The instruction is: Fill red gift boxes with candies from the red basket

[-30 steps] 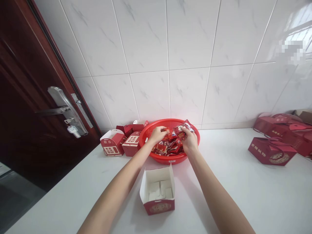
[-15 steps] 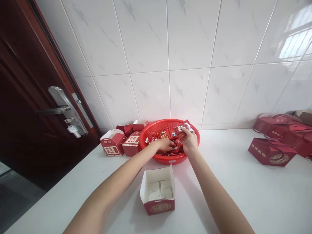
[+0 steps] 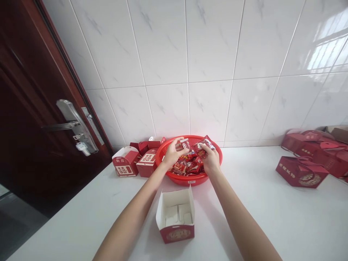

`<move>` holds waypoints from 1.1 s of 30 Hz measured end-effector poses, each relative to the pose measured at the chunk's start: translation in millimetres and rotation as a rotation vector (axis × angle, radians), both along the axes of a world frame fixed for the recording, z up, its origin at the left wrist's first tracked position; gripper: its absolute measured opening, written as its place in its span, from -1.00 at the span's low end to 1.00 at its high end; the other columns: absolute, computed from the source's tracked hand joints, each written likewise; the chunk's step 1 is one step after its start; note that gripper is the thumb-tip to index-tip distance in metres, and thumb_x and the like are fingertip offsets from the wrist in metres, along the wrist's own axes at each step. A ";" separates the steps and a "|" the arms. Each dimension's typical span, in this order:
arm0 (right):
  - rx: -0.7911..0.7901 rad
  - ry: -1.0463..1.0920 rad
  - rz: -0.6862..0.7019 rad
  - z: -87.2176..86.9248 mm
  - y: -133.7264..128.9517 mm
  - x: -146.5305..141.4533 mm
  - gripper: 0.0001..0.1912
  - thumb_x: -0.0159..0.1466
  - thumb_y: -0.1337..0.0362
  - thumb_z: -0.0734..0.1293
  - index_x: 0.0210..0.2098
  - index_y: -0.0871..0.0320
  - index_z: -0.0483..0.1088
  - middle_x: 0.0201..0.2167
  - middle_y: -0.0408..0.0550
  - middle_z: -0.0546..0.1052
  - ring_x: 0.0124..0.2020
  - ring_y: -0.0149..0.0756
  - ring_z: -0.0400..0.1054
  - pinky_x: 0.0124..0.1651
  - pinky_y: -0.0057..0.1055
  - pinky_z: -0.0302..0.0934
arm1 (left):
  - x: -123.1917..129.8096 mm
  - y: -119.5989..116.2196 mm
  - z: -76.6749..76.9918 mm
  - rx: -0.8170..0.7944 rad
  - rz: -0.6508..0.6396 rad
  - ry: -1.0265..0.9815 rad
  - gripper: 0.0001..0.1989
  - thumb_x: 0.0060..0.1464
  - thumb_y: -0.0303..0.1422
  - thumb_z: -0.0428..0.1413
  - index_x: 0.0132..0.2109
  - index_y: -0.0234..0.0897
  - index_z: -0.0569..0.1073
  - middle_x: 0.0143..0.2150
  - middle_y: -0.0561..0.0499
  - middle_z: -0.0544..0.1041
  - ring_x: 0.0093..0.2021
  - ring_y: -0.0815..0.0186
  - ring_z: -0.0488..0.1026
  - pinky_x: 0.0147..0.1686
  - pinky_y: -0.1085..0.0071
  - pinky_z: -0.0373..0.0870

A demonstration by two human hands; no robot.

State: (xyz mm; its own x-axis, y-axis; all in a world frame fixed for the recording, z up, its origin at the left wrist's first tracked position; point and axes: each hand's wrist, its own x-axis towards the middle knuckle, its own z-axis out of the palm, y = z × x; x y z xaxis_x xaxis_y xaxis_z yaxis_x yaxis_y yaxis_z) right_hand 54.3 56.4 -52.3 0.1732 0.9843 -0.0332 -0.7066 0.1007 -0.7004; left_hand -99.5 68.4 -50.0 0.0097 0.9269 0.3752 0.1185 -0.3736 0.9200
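Over a red plastic basket (image 3: 187, 180) of small red wrapped packets (image 3: 187, 167), both of my hands are raised a little above the pile. My left hand (image 3: 173, 153) pinches a small red candy packet (image 3: 185, 144) with white lettering between thumb and fingers. Close beside it, my right hand (image 3: 211, 159) is closed on red snack packets (image 3: 207, 140) with white patterns; how many it holds I cannot tell. In front of the basket stands an open red gift box (image 3: 177, 233), its white inside showing folded bottom flaps and nothing lying on them.
Red boxes (image 3: 125, 161) with white labels stand left of the basket. Handled red boxes (image 3: 302, 172) are at the right, several more behind. A white tiled wall (image 3: 165, 105) backs the white table (image 3: 252, 195). A dark door (image 3: 35, 145) with keys in its lock is at left.
My left hand has come up out of the pile and now holds a candy packet. My right hand stays near the same spot with its packets. The view has shifted slightly.
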 end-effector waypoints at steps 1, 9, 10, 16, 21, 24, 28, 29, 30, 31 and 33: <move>0.005 -0.013 0.011 -0.1 -0.6 0.0 -0.74 -0.13 0.30 0.54 -0.44 0.13 0.47 -0.49 -0.15 0.60 -0.43 -0.27 0.49 -0.48 -0.43 0.34 | -1.0 -6.8 0.7 -0.008 -0.051 -0.061 -0.44 -0.12 -0.31 0.34 0.07 -0.29 0.47 0.07 -0.14 0.58 0.05 0.12 0.52 0.05 0.23 0.47; 0.100 -0.133 0.216 1.6 -10.1 -0.1 -0.64 -0.16 0.23 0.62 -0.40 0.15 0.50 -0.41 -0.06 0.64 -0.34 -0.16 0.53 -0.32 -0.32 0.41 | -18.1 -56.3 4.9 -0.088 -0.107 -0.078 -0.44 -0.06 -0.05 0.30 0.03 -0.30 0.59 -0.15 -0.08 0.64 -0.14 0.15 0.56 -0.05 0.24 0.51; 0.130 -0.153 0.246 1.7 -11.3 -0.2 -0.63 -0.16 0.20 0.62 -0.40 0.16 0.50 -0.41 -0.05 0.64 -0.33 -0.16 0.53 -0.30 -0.32 0.41 | -20.3 -59.3 4.3 -0.091 -0.097 -0.070 -0.42 -0.03 -0.03 0.27 0.08 -0.27 0.57 -0.15 -0.07 0.63 -0.18 0.18 0.57 -0.08 0.24 0.52; 0.178 -0.224 0.299 -0.9 -17.0 -4.0 -0.56 -0.12 0.13 0.63 -0.31 0.17 0.52 -0.34 -0.04 0.65 -0.31 -0.16 0.54 -0.28 -0.30 0.42 | -24.2 -63.9 -0.5 -0.023 0.030 -0.076 -0.48 0.01 -0.15 0.24 0.13 -0.21 0.55 0.03 -0.08 0.62 0.00 0.14 0.56 0.07 0.21 0.48; 0.183 -0.265 0.296 -1.9 -23.9 -10.4 -0.55 -0.08 0.10 0.63 -0.29 0.18 0.52 -0.36 -0.05 0.64 -0.30 -0.15 0.55 -0.29 -0.32 0.41 | -23.8 -62.1 -4.7 0.003 0.031 -0.065 -0.65 0.03 -0.22 0.18 -0.07 -0.26 0.64 0.11 -0.12 0.60 0.25 0.05 0.41 0.25 0.15 0.33; 0.186 -0.263 0.280 -0.9 -26.1 -12.9 -0.57 -0.08 0.11 0.63 -0.29 0.18 0.54 -0.35 -0.06 0.65 -0.30 -0.17 0.56 -0.28 -0.36 0.41 | -24.4 -62.3 -8.3 0.020 0.020 -0.042 -0.61 0.02 -0.25 0.22 0.00 -0.24 0.61 0.17 -0.11 0.56 0.26 0.06 0.40 0.26 0.16 0.33; 0.193 -0.218 0.288 -0.1 -25.9 -13.5 -0.53 -0.09 0.10 0.64 -0.26 0.18 0.56 -0.30 -0.01 0.67 -0.28 -0.12 0.57 -0.26 -0.31 0.44 | -23.6 -61.5 -11.6 0.025 0.032 -0.093 -0.44 -0.07 -0.29 0.31 0.13 -0.22 0.48 0.17 -0.14 0.53 0.24 0.07 0.42 0.15 0.21 0.45; 0.194 -0.209 0.287 -0.4 -25.6 -13.5 -0.52 -0.10 0.10 0.64 -0.25 0.18 0.56 -0.29 0.00 0.67 -0.27 -0.11 0.57 -0.26 -0.30 0.45 | -23.4 -60.9 -11.9 0.017 0.043 -0.105 -0.44 -0.08 -0.29 0.32 0.11 -0.23 0.48 0.15 -0.15 0.54 0.22 0.06 0.43 0.13 0.21 0.46; 0.198 -0.205 0.286 -1.0 -25.2 -13.3 -0.51 -0.10 0.10 0.65 -0.25 0.19 0.56 -0.28 0.01 0.67 -0.27 -0.10 0.57 -0.26 -0.28 0.45 | -23.2 -60.2 -12.2 0.007 0.050 -0.113 -0.46 -0.09 -0.29 0.33 0.08 -0.25 0.49 0.13 -0.15 0.55 0.20 0.06 0.45 0.12 0.21 0.47; 0.207 -0.209 0.291 -1.7 -24.8 -13.1 -0.51 -0.10 0.10 0.65 -0.24 0.19 0.56 -0.27 0.02 0.67 -0.26 -0.10 0.57 -0.25 -0.27 0.46 | -23.2 -59.5 -12.3 -0.004 0.052 -0.123 -0.48 -0.10 -0.29 0.34 0.05 -0.26 0.50 0.12 -0.16 0.56 0.17 0.06 0.48 0.11 0.20 0.47; 0.235 -0.236 0.303 -3.2 -24.4 -12.7 -0.51 -0.08 0.10 0.64 -0.23 0.21 0.55 -0.26 0.04 0.67 -0.26 -0.09 0.57 -0.24 -0.24 0.46 | -23.6 -58.3 -12.5 -0.017 0.038 -0.145 -0.51 -0.10 -0.28 0.33 0.02 -0.28 0.52 0.12 -0.16 0.56 0.13 0.06 0.51 0.12 0.18 0.48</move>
